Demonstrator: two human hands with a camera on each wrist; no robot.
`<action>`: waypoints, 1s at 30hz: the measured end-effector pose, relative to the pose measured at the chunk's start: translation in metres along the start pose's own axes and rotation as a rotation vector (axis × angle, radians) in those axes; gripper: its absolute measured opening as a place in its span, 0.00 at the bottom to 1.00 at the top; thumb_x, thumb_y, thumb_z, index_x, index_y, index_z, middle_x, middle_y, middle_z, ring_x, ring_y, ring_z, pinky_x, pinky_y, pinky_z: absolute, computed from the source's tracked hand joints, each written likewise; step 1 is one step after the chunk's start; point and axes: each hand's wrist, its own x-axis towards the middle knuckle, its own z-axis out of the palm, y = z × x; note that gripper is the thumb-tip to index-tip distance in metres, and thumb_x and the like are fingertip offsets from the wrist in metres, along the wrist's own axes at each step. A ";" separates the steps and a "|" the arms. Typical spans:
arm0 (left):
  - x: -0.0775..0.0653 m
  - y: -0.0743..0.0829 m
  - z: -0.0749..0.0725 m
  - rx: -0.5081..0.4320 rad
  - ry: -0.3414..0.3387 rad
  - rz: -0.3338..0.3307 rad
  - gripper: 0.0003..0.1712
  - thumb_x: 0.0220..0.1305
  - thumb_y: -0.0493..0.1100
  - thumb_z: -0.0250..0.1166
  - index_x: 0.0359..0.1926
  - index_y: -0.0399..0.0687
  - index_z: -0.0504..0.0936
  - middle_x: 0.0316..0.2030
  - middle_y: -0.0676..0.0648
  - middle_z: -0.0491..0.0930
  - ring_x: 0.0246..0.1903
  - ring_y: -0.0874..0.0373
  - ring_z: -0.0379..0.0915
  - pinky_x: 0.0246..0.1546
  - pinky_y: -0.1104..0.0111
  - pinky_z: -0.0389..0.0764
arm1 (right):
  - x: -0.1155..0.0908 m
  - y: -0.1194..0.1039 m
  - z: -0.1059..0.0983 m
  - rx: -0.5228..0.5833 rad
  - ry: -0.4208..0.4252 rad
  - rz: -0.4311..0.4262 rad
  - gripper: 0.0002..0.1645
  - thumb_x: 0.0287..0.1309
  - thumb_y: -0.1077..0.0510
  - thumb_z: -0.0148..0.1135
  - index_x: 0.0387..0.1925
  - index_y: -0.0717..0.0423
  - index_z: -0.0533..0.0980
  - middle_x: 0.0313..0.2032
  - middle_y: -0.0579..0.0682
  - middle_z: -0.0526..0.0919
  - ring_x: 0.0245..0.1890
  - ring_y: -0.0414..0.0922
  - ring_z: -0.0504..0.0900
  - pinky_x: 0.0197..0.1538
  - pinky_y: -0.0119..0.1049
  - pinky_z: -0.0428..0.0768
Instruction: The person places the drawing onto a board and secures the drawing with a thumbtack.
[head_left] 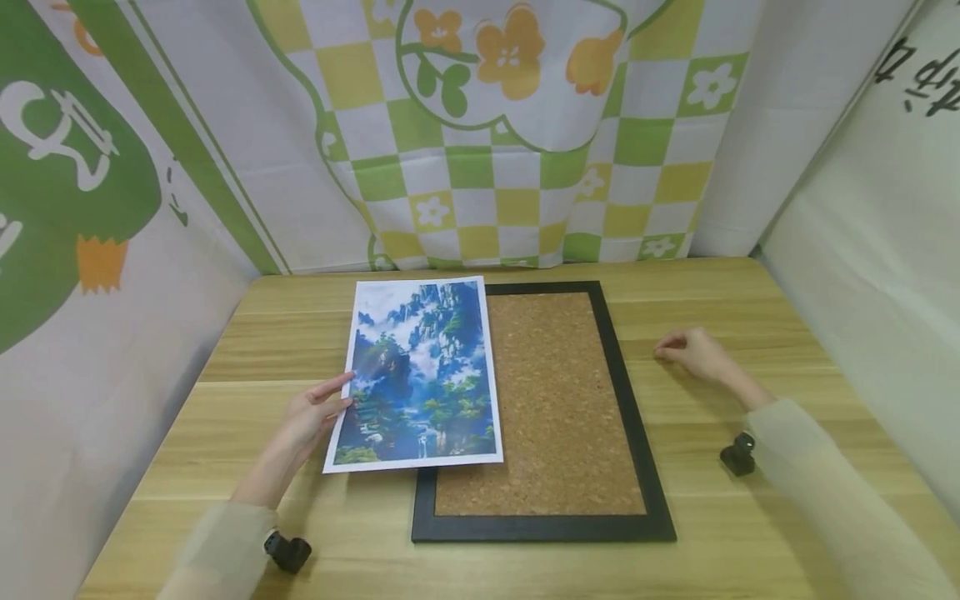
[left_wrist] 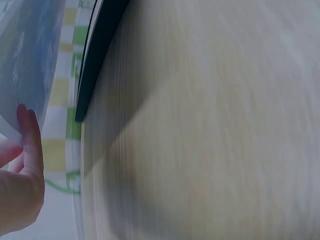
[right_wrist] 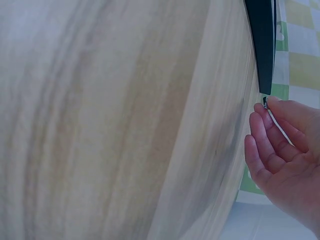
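Observation:
A printed landscape picture point(head_left: 420, 375), with blue mountains, mist and green trees inside a white border, is held at its left edge by my left hand point(head_left: 306, 423). The left wrist view shows my left hand point(left_wrist: 25, 170) pinching the sheet between thumb and fingers. The picture covers the left part of a black-framed cork board point(head_left: 558, 408). To the right of the board, my right hand point(head_left: 697, 354) is above the table. In the right wrist view, its thumb and forefinger pinch a small dark, shiny piece point(right_wrist: 265, 102), too small to identify.
The board lies on a wood-grain table point(head_left: 262, 350). A checked, flowered cloth point(head_left: 495, 183) hangs behind the table's far edge. Pale printed sheets enclose the left and right sides. A small black camera point(head_left: 738, 454) is on each wrist.

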 end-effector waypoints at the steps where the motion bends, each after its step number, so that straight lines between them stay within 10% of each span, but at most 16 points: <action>1: 0.000 0.001 0.006 -0.004 -0.001 -0.005 0.29 0.63 0.35 0.55 0.65 0.40 0.61 0.69 0.42 0.50 0.42 0.74 0.71 0.51 0.75 0.72 | 0.000 0.000 0.000 -0.001 0.000 -0.001 0.14 0.59 0.62 0.56 0.39 0.72 0.77 0.38 0.67 0.81 0.33 0.47 0.79 0.32 0.29 0.74; 13: -0.002 0.011 0.071 -0.047 0.010 0.021 0.26 0.60 0.29 0.55 0.60 0.37 0.68 0.65 0.40 0.59 0.42 0.62 0.76 0.52 0.62 0.73 | -0.001 -0.003 0.000 0.037 -0.008 0.037 0.13 0.58 0.64 0.55 0.39 0.74 0.76 0.34 0.65 0.82 0.21 0.41 0.73 0.19 0.29 0.70; 30: -0.004 0.009 0.129 -0.032 0.004 -0.006 0.22 0.59 0.30 0.58 0.56 0.41 0.75 0.65 0.39 0.60 0.49 0.49 0.74 0.49 0.59 0.76 | 0.002 -0.003 -0.001 -0.004 0.016 0.017 0.13 0.57 0.62 0.58 0.38 0.71 0.78 0.35 0.64 0.82 0.32 0.45 0.78 0.33 0.32 0.74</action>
